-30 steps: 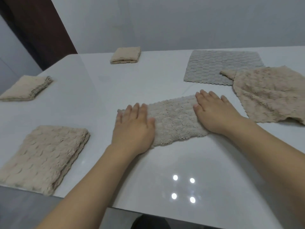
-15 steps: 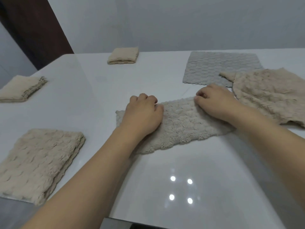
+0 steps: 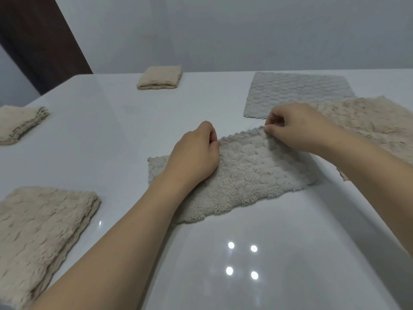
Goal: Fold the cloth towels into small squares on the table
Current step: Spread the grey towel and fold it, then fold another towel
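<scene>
A pale grey-beige towel (image 3: 252,175), folded into a long rectangle, lies across the middle of the white table (image 3: 111,135). My left hand (image 3: 194,155) rests on its left part with the fingers curled, pinching the far edge. At the far right corner of the same towel my right hand (image 3: 290,126) pinches the scalloped edge between thumb and fingers. An unfolded grey towel (image 3: 295,92) lies flat behind, and an unfolded beige towel (image 3: 375,126) lies to the right, partly under my right forearm.
Three folded beige towels sit on the table: one at the near left (image 3: 42,233), one at the far left edge (image 3: 20,121), one at the back (image 3: 159,80). A grey wall rises behind the table, with a dark door at the upper left.
Both hands went from lying flat on the towel to curled fingers pinching its far edge. The towel now lies more spread and slanted.
</scene>
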`<state>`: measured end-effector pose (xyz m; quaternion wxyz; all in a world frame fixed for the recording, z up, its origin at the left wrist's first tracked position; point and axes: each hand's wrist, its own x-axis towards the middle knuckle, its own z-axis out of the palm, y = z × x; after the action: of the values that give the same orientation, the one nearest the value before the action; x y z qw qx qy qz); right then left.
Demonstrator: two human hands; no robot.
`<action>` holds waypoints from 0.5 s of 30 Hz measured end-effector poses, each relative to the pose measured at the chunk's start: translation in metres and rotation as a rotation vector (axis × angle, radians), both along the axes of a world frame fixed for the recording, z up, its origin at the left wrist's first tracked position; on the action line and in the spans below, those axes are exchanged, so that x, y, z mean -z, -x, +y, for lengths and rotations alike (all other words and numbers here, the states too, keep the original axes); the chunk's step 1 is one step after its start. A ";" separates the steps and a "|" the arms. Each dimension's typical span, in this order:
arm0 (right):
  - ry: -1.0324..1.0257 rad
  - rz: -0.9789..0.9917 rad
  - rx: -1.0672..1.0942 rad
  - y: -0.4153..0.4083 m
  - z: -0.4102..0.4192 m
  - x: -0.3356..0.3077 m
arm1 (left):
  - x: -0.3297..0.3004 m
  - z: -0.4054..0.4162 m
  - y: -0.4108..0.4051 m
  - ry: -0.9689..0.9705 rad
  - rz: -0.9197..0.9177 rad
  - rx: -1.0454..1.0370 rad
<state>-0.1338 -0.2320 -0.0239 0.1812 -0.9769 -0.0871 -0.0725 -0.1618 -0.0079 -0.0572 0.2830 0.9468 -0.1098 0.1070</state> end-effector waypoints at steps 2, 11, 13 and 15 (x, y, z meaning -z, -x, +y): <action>-0.038 0.010 0.007 -0.003 0.001 0.001 | 0.007 0.000 0.001 0.008 -0.031 0.012; -0.001 0.194 0.099 -0.015 0.007 0.022 | 0.019 -0.002 -0.002 -0.158 -0.073 -0.098; 0.018 0.198 0.113 -0.014 0.008 0.022 | 0.021 -0.003 -0.004 -0.220 -0.069 -0.169; -0.088 0.154 0.110 -0.012 0.008 0.021 | 0.022 -0.003 -0.005 -0.261 -0.058 -0.177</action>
<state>-0.1219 -0.2241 -0.0452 0.2259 -0.9740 -0.0158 -0.0109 -0.1566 -0.0110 -0.0788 0.1439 0.9780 -0.0468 0.1436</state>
